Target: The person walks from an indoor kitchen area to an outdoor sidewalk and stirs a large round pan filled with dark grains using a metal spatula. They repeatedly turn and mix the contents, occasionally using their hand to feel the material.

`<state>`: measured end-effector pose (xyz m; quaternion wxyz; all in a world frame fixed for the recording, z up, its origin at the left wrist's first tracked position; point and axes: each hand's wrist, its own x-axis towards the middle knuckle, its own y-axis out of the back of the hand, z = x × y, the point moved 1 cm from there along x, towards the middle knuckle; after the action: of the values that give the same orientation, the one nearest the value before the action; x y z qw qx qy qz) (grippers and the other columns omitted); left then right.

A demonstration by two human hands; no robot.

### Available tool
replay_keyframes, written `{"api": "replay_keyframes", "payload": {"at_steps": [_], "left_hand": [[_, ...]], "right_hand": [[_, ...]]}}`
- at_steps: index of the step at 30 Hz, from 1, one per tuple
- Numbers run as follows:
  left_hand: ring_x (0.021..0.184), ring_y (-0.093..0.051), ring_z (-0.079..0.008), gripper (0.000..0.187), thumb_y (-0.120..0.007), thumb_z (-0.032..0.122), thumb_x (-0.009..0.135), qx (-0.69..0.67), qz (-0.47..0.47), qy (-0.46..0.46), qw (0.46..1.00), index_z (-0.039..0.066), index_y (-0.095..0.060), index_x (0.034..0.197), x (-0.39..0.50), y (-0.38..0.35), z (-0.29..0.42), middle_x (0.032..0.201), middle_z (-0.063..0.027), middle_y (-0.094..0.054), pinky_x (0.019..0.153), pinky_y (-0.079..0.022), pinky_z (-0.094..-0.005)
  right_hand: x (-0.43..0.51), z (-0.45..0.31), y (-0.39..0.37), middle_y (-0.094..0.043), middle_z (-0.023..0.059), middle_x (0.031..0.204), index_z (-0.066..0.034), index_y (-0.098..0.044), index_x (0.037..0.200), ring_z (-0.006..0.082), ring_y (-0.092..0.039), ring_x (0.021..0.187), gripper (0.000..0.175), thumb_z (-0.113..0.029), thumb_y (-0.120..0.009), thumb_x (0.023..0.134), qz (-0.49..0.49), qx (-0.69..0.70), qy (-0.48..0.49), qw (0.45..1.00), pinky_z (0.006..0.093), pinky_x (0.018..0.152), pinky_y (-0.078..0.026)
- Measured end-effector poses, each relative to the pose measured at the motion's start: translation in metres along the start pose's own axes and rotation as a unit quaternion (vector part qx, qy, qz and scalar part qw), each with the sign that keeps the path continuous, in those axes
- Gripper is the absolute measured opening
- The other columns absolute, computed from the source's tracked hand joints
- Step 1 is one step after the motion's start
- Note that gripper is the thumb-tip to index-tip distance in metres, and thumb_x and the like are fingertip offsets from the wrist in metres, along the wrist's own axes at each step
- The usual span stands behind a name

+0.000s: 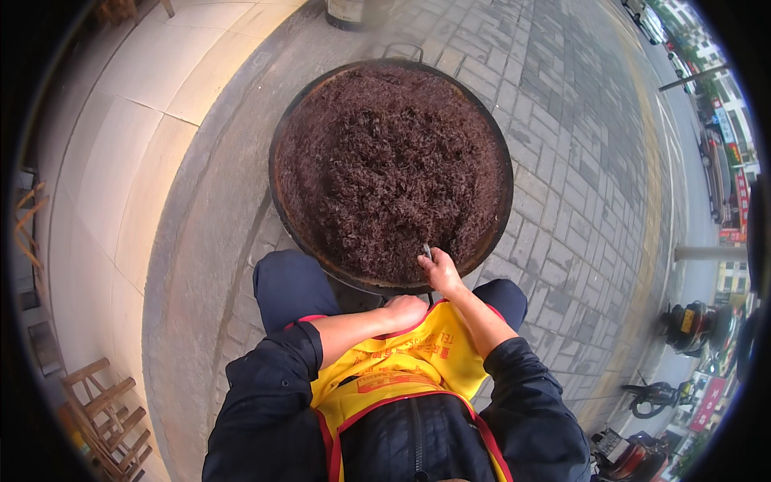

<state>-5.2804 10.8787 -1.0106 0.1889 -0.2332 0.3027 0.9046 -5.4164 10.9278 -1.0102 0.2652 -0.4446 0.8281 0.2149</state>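
A large round iron pan (505, 208) stands low in front of me, heaped with a dark reddish-brown, shredded mass (397, 162). My right hand (441, 270) is over the near right rim, fingers closed around a thin metal utensil (427, 250). Only a short pale piece of the utensil shows above the fingers; its lower end is hidden. My left hand (407, 312) is curled in front of my yellow apron (415, 355), just below the near rim. Whether its fingers hold anything is hidden. My knees flank the near side of the pan.
A loop handle (405, 47) rises at the far rim, with a bucket-like container (346, 13) beyond it. Grey paving (578, 181) lies right, a pale tiled step (135, 156) left. Wooden stools (108, 410) stand lower left. Motorbikes (692, 325) and a road are far right.
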Motion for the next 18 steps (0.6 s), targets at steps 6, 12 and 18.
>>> {"api": "replay_keyframes", "payload": {"at_steps": [6, 12, 18], "left_hand": [[0.099, -0.065, -0.0392, 0.037, -0.048, 0.026, 0.087, -0.023, -0.008, 0.002, 1.000, -0.002, -0.070, 0.096, -0.005, 0.010, 0.006, 0.104, -0.0251, -0.067, 0.086, -0.051, -0.0489], [0.102, -0.064, -0.0413, 0.041, -0.050, 0.030, 0.087, -0.055, -0.040, 0.009, 0.998, -0.003, -0.070, 0.099, -0.009, 0.019, 0.009, 0.107, -0.0258, -0.066, 0.087, -0.050, -0.0488], [0.105, -0.062, -0.0420, 0.043, -0.051, 0.033, 0.087, -0.078, -0.043, 0.006, 0.996, -0.003, -0.069, 0.102, -0.010, 0.020, 0.008, 0.112, -0.0265, -0.065, 0.088, -0.049, -0.0489]], "right_hand": [[-0.008, -0.020, 0.027, -0.050, 0.0048, 0.065, 0.0020, -0.053, 0.091, 0.0136, -0.047, 0.059, 0.021, -0.017, -0.062, 0.094, 0.049, -0.147, 0.045, 0.987, 0.0326, 0.054, -0.040], [-0.015, -0.095, 0.052, -0.063, 0.0238, 0.080, 0.0024, -0.053, 0.096, 0.0407, -0.063, 0.078, 0.021, -0.016, -0.062, 0.090, 0.096, -0.329, 0.162, 0.925, 0.0446, 0.069, -0.048], [-0.027, -0.173, 0.060, -0.065, 0.0261, 0.088, -0.0009, -0.047, 0.115, 0.0440, -0.064, 0.083, 0.032, -0.009, -0.055, 0.085, 0.097, -0.549, 0.196, 0.807, 0.0524, 0.073, -0.051]]}}
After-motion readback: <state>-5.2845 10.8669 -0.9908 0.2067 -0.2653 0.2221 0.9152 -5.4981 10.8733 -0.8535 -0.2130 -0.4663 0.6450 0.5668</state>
